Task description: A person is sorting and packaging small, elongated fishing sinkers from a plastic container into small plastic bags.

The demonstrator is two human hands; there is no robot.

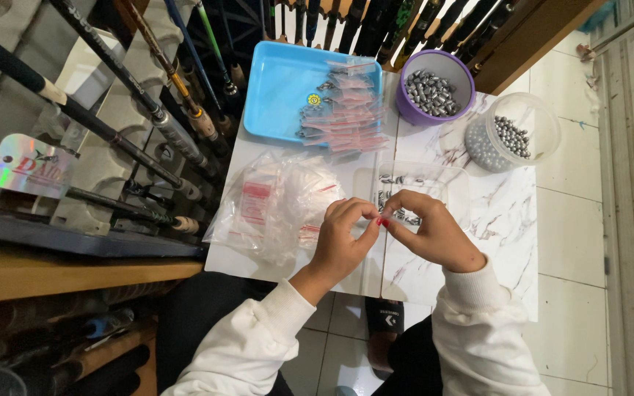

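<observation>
My left hand (343, 238) and my right hand (427, 231) meet over a white marbled table (500, 220), fingertips pinched together on a small clear zip bag (381, 220) with a red strip. Just beyond my fingers lies a clear shallow tray (449, 180) holding grey metal sinkers. A heap of empty small zip bags (277, 202) in a larger clear bag sits left of my left hand. Both sleeves are white.
A blue tray (277, 81) with several filled little bags stands at the back. A purple tub (436, 88) and a clear round tub (515, 132) hold metal sinkers at the back right. Fishing rods (148, 110) lean in a rack to the left. Tiled floor lies right.
</observation>
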